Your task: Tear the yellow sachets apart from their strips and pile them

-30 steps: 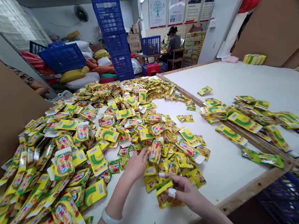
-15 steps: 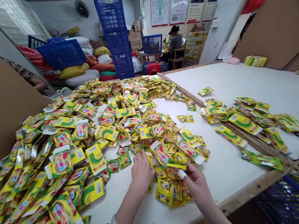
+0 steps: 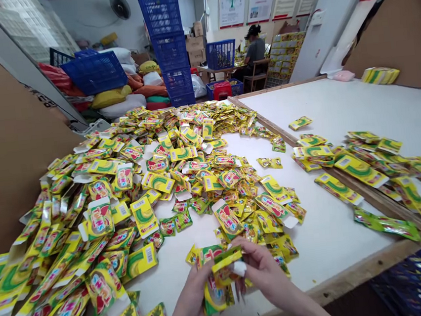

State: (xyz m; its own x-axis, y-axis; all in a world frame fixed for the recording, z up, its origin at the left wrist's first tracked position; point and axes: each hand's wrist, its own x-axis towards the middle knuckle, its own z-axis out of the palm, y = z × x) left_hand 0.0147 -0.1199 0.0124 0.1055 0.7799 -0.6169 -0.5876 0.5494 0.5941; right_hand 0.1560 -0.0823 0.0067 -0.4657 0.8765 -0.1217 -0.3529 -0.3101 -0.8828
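Observation:
My left hand (image 3: 192,299) grips a small yellow-green candy box (image 3: 217,299) by its side, low over the near edge of the table. In my right hand (image 3: 261,267), with white tape on its fingers, is a yellow candy sachet (image 3: 224,265), pinched against the box and partly covering it. Whether the sachet goes into the box I cannot tell. Just beyond my hands lies another candy box (image 3: 228,218) on a pile of loose yellow sachets (image 3: 266,221). Green sachets (image 3: 183,221) rest on the white table further left.
A large heap of candy boxes (image 3: 100,218) covers the left side. A wooden strip (image 3: 272,128) divides the table, with more boxes (image 3: 360,167) around it. Blue crates (image 3: 170,52) are stacked behind. A person (image 3: 255,47) sits at the back; a blue crate (image 3: 411,277) stands below right.
My left hand has come back toward me from the pile and now holds a box. My right hand has moved left and nearer, bringing its sachet to that box. The view has shifted slightly.

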